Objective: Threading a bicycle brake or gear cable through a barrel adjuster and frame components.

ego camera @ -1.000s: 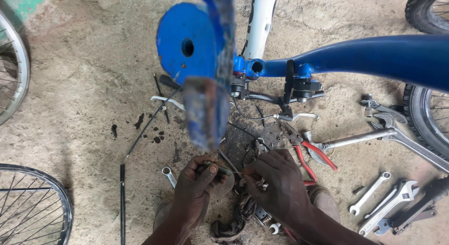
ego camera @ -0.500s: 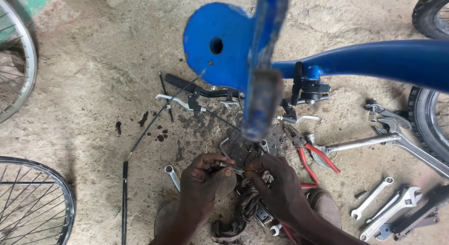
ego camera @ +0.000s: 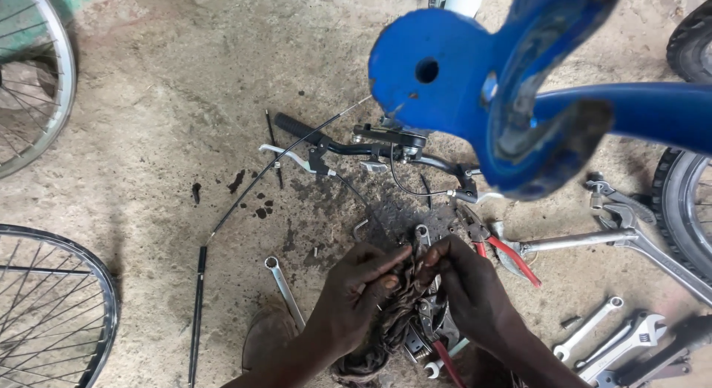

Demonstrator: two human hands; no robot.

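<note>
I've got both hands pinched on the greasy bicycle chain (ego camera: 397,306), left hand (ego camera: 354,295) and right hand (ego camera: 467,288) working a link just above the ground; next needs steady, fine finger pressure, I judge.

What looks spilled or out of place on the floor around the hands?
Dark oily stains spot the concrete floor left of the handlebar. Spanners and red pliers lie scattered around both hands, left hand and right hand, which pinch a grimy chain.
</note>
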